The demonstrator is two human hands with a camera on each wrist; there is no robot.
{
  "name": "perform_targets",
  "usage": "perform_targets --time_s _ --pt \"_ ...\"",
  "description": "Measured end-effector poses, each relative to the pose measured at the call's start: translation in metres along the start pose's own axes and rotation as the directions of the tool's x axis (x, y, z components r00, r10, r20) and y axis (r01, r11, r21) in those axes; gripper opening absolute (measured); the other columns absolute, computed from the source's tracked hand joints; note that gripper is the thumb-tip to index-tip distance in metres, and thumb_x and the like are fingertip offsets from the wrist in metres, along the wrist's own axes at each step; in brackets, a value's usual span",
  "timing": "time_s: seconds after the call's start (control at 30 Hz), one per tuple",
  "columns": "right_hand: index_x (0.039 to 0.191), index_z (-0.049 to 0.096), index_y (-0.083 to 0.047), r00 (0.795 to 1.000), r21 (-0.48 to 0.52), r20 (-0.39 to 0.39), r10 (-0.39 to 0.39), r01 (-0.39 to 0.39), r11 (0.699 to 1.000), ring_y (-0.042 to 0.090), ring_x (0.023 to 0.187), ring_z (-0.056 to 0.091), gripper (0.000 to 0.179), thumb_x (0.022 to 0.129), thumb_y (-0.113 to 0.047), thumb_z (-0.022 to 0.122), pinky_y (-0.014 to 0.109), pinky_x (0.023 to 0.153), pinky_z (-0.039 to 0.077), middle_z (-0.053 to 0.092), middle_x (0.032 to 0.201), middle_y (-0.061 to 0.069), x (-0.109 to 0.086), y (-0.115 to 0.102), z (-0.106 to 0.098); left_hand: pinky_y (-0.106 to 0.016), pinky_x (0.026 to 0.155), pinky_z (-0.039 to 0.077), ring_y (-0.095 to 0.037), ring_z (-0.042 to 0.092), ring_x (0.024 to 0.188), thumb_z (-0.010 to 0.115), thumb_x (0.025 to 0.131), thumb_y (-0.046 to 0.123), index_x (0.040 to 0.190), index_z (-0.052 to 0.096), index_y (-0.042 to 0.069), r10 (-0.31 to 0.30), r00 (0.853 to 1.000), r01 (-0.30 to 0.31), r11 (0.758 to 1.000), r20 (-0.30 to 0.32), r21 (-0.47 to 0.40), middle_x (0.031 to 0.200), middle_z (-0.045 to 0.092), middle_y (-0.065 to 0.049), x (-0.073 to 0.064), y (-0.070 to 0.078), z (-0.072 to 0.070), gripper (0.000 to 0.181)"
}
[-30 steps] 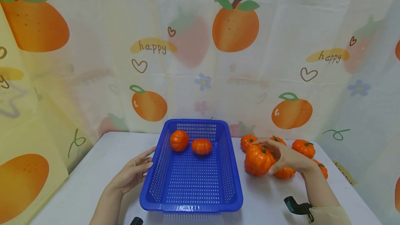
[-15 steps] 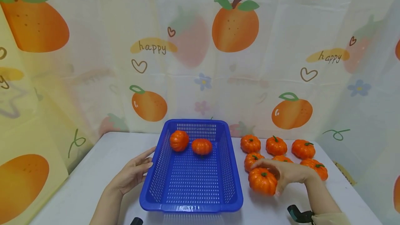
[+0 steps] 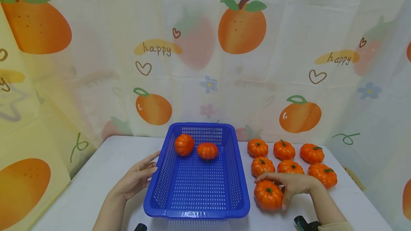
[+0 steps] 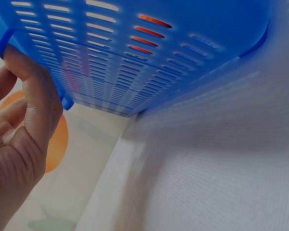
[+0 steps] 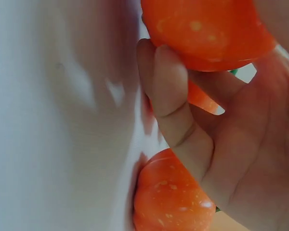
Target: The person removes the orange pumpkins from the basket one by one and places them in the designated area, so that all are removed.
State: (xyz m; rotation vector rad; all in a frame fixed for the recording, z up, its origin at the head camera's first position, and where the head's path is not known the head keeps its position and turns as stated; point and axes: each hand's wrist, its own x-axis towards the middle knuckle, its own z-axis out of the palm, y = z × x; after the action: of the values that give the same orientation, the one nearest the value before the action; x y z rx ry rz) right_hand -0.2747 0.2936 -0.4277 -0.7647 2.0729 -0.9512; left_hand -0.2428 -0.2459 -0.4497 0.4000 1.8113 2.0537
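Note:
My right hand [image 3: 293,185] holds a small orange pumpkin [image 3: 268,196] with a green stem, low at the front of the other pumpkins on the right. In the right wrist view the fingers [image 5: 172,91] curl against the held pumpkin [image 5: 207,33]; I cannot tell if its underside touches the table. Fingers of my left hand [image 3: 136,176] touch the left rim of a blue perforated plastic basket [image 3: 196,213]. In the left wrist view that hand [image 4: 26,120] lies against the rim. Inside the basket, towards its far end, are two pumpkins, one on the left [image 3: 184,144] and one on the right [image 3: 207,151].
Behind the right hand, several pumpkins stand in two rows: a near-row pumpkin [image 3: 322,175] at the right and a far-row pumpkin [image 3: 257,147] at the left, close to the basket. The white table [image 3: 86,188] ends at a fruit-printed cloth [image 3: 205,92].
My right hand has brought the pumpkin nearer to me and lower, uncovering the pumpkins behind it. The left hand and the basket have stayed in place.

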Motion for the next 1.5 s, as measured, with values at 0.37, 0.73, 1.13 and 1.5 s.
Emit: perform_targets --time_s 0.37,0.73,1.13,1.5 --pt "0.145 0.048 -0.026 0.999 -0.005 -0.026 0.034 -0.034 0.999 0.033 0.121 0.042 0.087 0.068 -0.005 0.082 0.039 0.092 0.046 0.04 0.15 0.016 -0.004 -0.002 0.002 -0.028 0.086 0.059 -0.009 0.07 0.102 0.044 0.104 0.012 0.159 0.005 0.008 0.005 1.0 -0.005 1.0 -0.002 0.003 0.121 0.063 0.001 0.001 -0.001 -0.001 0.068" --pt "0.146 0.047 -0.014 0.999 0.063 -0.035 -0.035 0.037 0.997 0.028 0.109 0.053 0.079 0.074 -0.009 0.079 0.033 0.079 0.056 0.047 0.146 0.021 -0.013 0.006 0.0 -0.028 0.086 0.059 -0.009 0.07 0.102 0.042 0.104 0.01 0.159 0.004 0.007 0.021 1.0 -0.021 1.0 0.02 -0.007 0.12 0.063 0.001 0.001 -0.002 -0.003 0.066" --pt "0.147 0.045 -0.009 0.996 0.079 -0.047 -0.07 0.074 0.994 0.02 0.12 0.057 0.075 0.078 -0.017 0.074 0.03 0.091 0.055 0.049 0.147 0.022 -0.019 0.012 -0.007 -0.028 0.086 0.059 -0.009 0.069 0.103 0.041 0.104 0.01 0.159 0.004 0.006 0.034 0.999 -0.034 0.999 0.028 -0.007 0.12 0.063 0.001 0.0 0.0 0.0 0.066" --pt "0.141 0.049 0.001 0.985 0.037 -0.07 -0.159 0.162 0.986 0.019 0.116 0.063 0.062 0.085 -0.015 0.072 0.028 0.094 0.054 0.056 0.139 0.023 -0.027 0.005 -0.017 -0.026 0.083 0.059 -0.007 0.069 0.1 0.041 0.104 0.01 0.159 0.005 0.007 0.034 0.999 -0.034 0.999 0.021 0.006 0.115 0.062 0.003 0.001 -0.002 -0.001 0.066"
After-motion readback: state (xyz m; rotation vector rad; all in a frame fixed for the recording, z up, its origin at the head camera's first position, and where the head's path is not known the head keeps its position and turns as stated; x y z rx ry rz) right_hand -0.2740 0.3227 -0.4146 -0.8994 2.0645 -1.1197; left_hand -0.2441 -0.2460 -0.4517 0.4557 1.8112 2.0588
